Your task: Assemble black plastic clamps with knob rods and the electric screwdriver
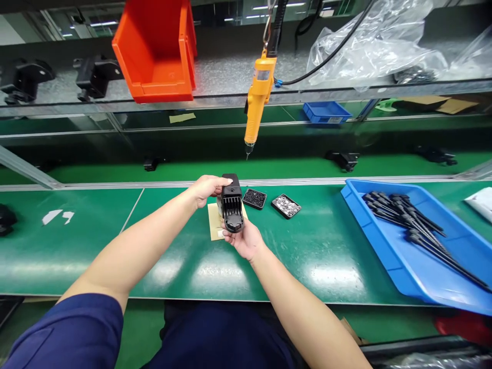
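Black ribbed plastic housing (pixel 232 206) sits between my hands above the green bench (pixel 96 246): my left hand (pixel 205 188) curls its fingers over the top end, my right hand (pixel 246 240) cups the bottom, fingers closed on it.

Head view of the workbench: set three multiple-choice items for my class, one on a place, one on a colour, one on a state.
1. Where does the yellow screwdriver hang?
A. above the belt, beyond the hands
B. inside the blue tray
C. in the left hand

2. What colour is the bin on the upper shelf?
A. green
B. orange
C. white

3. How is the black part held?
A. lying alone on the mat
B. by the right hand only
C. between both hands

Answers: 1 A, it dangles from a cable; 2 B, plainly orange; 3 C, left hand grips its top, right hand supports it below.
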The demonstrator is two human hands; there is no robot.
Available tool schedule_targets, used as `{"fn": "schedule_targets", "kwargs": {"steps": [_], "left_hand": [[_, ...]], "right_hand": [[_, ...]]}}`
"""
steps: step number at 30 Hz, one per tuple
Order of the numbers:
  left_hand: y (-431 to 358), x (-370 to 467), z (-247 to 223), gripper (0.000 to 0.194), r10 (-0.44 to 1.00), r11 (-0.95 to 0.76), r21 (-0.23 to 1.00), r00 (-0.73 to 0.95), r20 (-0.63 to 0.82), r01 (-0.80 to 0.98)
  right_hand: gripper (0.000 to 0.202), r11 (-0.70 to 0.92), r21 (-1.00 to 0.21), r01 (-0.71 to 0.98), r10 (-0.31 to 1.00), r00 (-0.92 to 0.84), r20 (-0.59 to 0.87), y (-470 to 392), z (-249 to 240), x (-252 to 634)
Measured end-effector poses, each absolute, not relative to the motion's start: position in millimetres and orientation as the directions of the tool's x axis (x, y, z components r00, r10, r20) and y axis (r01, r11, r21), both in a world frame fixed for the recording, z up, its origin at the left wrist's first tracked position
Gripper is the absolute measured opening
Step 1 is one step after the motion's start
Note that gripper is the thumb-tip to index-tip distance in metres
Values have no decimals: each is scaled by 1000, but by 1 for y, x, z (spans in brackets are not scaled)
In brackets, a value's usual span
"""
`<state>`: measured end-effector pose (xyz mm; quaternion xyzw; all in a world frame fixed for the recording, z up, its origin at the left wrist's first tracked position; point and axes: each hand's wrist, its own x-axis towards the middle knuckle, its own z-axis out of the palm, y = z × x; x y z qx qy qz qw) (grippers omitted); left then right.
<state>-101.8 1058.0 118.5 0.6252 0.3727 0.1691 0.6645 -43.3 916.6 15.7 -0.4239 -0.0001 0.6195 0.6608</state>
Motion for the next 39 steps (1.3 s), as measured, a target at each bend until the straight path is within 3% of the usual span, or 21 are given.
{"fn": "schedule_targets", "kwargs": {"steps": [2,4,7,10,12,14,17,23,27,31,33,35,39], "left_hand": [[1057,-102,115,25,707,172,961,653,-272,215],[1056,-102,112,22,717,197,963,642,-271,186],[1059,-100,106,21,742,195,969,623,-248,153],[1067,-99,100,21,713,176,973,663,-229,147],[1071,-99,97,19,682,179,976,699,-217,128],[1071,-101,94,20,672,190,977,713,-202,98],[1071,-102,92,24,660,191,978,728,-187,77],[1079,-96,82,37,647,228,968,728,-228,101],[1083,-93,69,44,587,213,973,785,-198,86],[1079,-92,63,43,643,188,981,749,-160,48],[1075,-91,61,40,629,235,972,760,-164,15],[1072,-90,58,39,562,308,950,814,-148,-40],[1069,-87,52,43,563,358,925,819,-109,-123]], "right_hand": [[30,-158,-663,-732,745,352,-567,911,12,-39],[29,-113,-824,-555,653,584,-483,902,14,-31],[51,10,-998,-69,614,788,-48,889,32,-17],[75,10,-884,467,722,608,330,888,61,-9],[75,-18,-706,708,791,442,423,893,77,-8],[64,-36,-556,830,841,325,432,901,86,-10],[52,-85,-441,893,854,293,429,911,91,-12],[44,-213,-336,917,862,339,377,927,102,-7],[39,-236,-320,918,885,339,319,936,106,1],[41,-247,-327,912,888,348,301,936,106,3],[45,-243,-400,884,892,366,267,932,105,3],[52,-213,-554,805,890,394,231,928,100,4],[69,-92,-908,409,861,491,134,923,83,4]]}}
